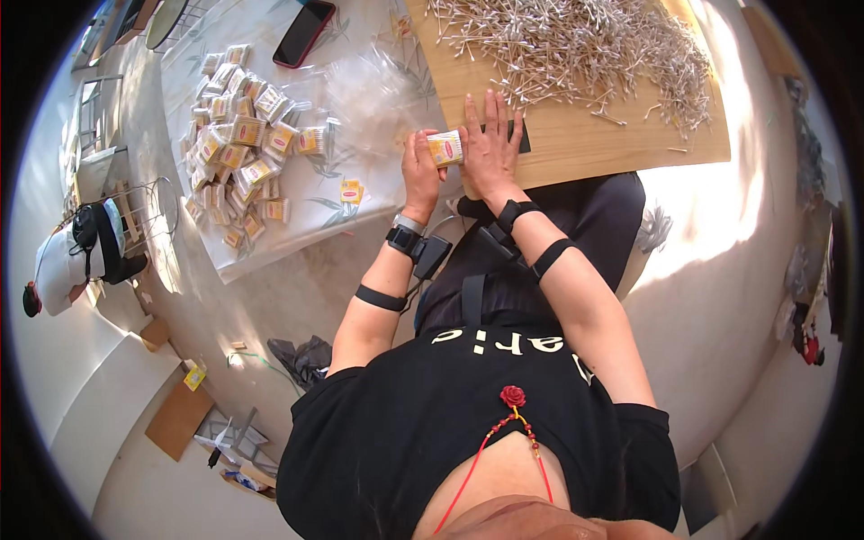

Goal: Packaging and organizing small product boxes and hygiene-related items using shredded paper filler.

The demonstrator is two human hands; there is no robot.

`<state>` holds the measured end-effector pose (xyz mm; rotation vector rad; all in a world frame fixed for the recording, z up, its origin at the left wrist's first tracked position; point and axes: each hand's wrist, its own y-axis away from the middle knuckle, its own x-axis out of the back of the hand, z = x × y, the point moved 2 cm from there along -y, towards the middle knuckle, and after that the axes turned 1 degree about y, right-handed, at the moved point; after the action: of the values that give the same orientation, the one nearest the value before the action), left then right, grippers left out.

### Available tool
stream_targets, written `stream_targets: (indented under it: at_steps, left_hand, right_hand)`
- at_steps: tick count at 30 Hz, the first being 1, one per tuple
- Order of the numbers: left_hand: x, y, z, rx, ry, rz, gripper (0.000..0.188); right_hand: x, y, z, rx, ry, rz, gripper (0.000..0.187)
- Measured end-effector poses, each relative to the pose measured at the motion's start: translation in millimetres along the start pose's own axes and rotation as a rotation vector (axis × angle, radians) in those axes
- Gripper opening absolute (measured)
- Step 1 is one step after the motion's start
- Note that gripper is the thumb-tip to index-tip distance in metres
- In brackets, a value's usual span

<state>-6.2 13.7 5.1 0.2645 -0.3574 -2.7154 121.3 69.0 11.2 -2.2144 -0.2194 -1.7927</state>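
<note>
My left hand (420, 173) is closed around a small clear packet of cotton swabs (445, 148) with a yellow and red label. Beside it, my right hand (491, 151) lies with its fingers stretched out over the near left edge of a wooden board (621, 148), its thumb side against or very close to the packet. Under the right fingers is a flat dark piece (519, 135), mostly covered. Farther up the board spreads a big heap of loose cotton swabs (576, 54).
Left on the cloth-covered table (238, 264) lies a pile of filled swab packets (243, 130). Empty clear bags (369, 94), yellow label cards (352, 191) and a phone (304, 34) are there too. A black plastic bag (303, 360) rests on the floor. Another person (67, 261) is at far left.
</note>
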Motion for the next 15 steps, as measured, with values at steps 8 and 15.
stream_targets:
  at_steps: [8,15]
  left_hand:
    - [-8,4,7,-0.051,-0.003,0.071,0.036]
    - [5,-4,-13,-0.139,-0.191,0.169,0.030]
  right_hand:
    - [5,-11,3,0.204,0.091,-0.039,0.065]
    - [2,-10,-1,0.213,-0.045,0.067,0.061]
